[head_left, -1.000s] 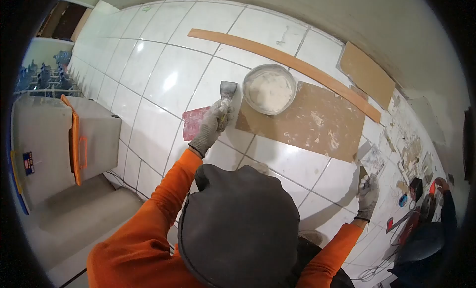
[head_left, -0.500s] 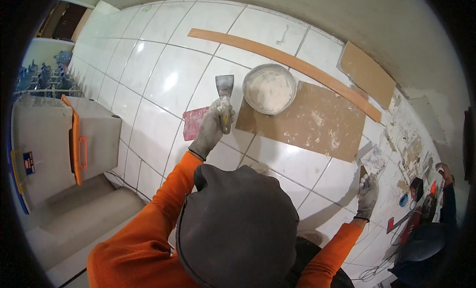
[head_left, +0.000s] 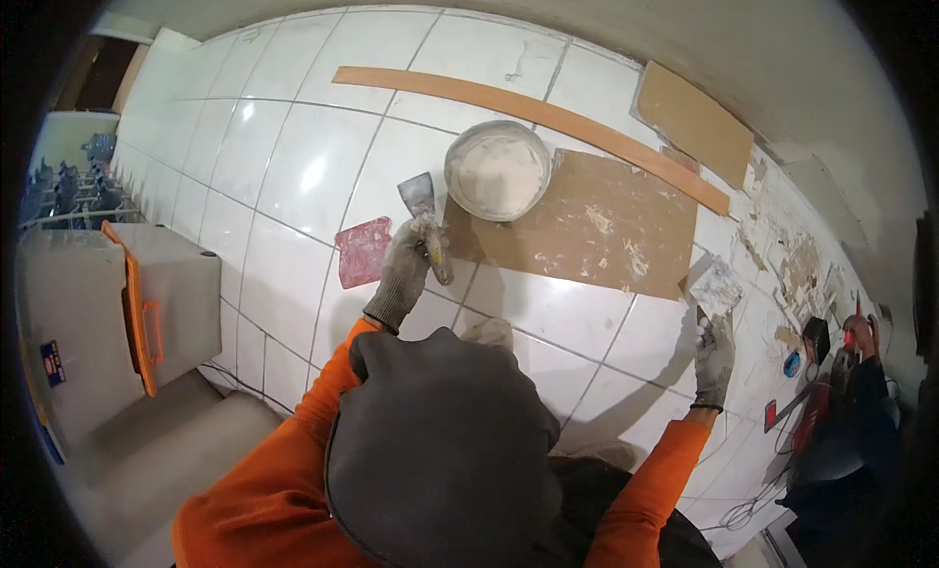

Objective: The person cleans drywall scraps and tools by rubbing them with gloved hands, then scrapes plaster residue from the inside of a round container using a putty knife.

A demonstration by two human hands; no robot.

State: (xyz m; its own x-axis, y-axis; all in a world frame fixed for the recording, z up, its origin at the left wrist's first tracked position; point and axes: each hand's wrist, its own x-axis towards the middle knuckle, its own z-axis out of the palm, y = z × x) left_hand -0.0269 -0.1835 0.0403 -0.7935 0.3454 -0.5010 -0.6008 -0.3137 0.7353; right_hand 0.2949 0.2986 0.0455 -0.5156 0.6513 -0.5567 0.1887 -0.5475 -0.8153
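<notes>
My gloved left hand (head_left: 408,267) is closed round the handle of a putty knife (head_left: 418,196), whose wide metal blade points away from me. Just right of that blade stands a round bucket (head_left: 498,171) with pale compound inside. A red plastic piece (head_left: 363,252) lies on the tiles beside my left wrist. My gloved right hand (head_left: 714,358), off to the right, is closed on a flat tool (head_left: 717,288) with a plate smeared with pale compound. The bucket overlaps a brown board (head_left: 597,226) flecked with compound.
A long wooden strip (head_left: 528,108) and another board (head_left: 693,124) lie near the wall. Scraps (head_left: 797,265), a tape roll (head_left: 791,363) and cables lie at right, beside a co-worker's hand (head_left: 862,335). Grey bins (head_left: 176,304) stand at left.
The view has shifted, so the floor items appear further left. The knife blade has tilted to the left in my left hand. The co-worker's hand has come down to the red tool.
</notes>
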